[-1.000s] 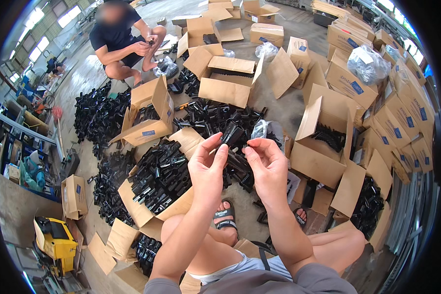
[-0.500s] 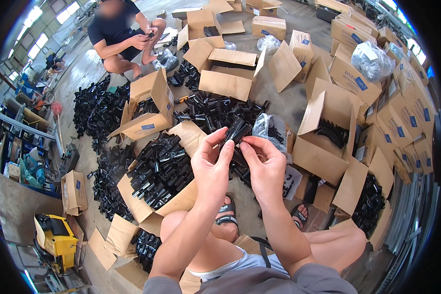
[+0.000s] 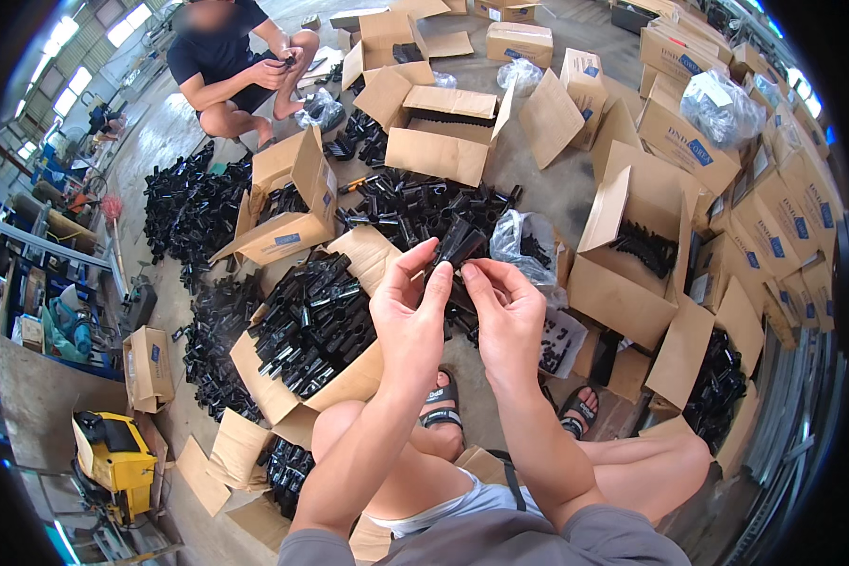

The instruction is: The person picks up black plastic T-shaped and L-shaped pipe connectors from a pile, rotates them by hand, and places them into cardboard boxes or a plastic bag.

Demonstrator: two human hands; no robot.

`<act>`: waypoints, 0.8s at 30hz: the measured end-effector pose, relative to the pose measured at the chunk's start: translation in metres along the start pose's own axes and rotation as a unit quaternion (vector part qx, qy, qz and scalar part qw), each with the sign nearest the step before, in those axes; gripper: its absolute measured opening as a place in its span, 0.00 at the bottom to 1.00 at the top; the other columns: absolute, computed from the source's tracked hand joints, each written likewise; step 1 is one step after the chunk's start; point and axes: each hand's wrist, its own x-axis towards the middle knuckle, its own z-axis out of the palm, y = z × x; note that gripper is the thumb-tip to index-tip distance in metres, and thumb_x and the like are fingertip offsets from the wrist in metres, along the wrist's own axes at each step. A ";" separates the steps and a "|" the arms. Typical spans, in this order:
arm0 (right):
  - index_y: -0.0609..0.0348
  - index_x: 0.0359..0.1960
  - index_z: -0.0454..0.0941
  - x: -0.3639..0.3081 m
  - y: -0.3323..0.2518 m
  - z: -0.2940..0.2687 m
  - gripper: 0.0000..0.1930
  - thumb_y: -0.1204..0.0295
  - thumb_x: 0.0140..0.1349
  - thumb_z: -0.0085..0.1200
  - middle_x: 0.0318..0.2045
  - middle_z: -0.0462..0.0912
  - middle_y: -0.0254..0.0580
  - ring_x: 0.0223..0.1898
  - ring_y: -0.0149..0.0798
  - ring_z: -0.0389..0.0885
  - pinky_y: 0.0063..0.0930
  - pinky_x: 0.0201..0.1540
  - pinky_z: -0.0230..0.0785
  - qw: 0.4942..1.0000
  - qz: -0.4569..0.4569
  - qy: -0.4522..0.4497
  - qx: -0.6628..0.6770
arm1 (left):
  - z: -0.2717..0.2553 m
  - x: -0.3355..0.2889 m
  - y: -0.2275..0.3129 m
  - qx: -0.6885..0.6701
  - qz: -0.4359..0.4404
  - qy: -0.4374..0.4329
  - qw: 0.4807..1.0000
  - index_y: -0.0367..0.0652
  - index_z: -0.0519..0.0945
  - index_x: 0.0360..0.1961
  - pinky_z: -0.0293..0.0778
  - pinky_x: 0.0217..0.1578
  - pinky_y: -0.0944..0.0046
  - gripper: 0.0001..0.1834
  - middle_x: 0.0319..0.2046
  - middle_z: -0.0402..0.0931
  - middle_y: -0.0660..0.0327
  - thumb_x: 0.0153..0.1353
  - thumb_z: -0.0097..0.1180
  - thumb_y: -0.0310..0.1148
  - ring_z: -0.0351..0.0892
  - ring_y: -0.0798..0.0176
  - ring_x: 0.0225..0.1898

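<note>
Between my two hands, a glossy black plastic part (image 3: 460,241), hollow and tube-like, is held up at mid-picture. My left hand (image 3: 409,300) is closed on its left side, thumb and fingers pinching it. The fingertips of my right hand (image 3: 506,304) pinch its near right end; any small piece there is too hidden to make out. Beyond it lies a heap of similar black parts (image 3: 415,203) on the floor. A carton of black parts (image 3: 319,325) stands just left of my left wrist.
Across the floor, a person (image 3: 226,71) squats, handling a small dark piece. An open carton (image 3: 623,283) with black pieces and a clear plastic bag (image 3: 517,236) lie to the right. Stacked cartons (image 3: 774,217) line the right side. A yellow machine (image 3: 118,462) sits at lower left.
The black part has tilted slightly to the right in my hands. Both hands keep their pinch and have barely moved; the view has shifted a little.
</note>
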 end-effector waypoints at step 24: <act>0.71 0.46 0.83 -0.009 -0.010 0.008 0.09 0.77 0.68 0.61 0.39 0.86 0.42 0.37 0.28 0.83 0.21 0.41 0.75 0.999 -0.026 0.026 -0.020 | 0.000 -0.001 -0.007 0.016 0.040 -0.001 0.999 0.34 0.79 0.57 0.77 0.46 0.69 0.18 0.45 0.84 0.57 0.67 0.61 0.23 0.82 0.70 0.45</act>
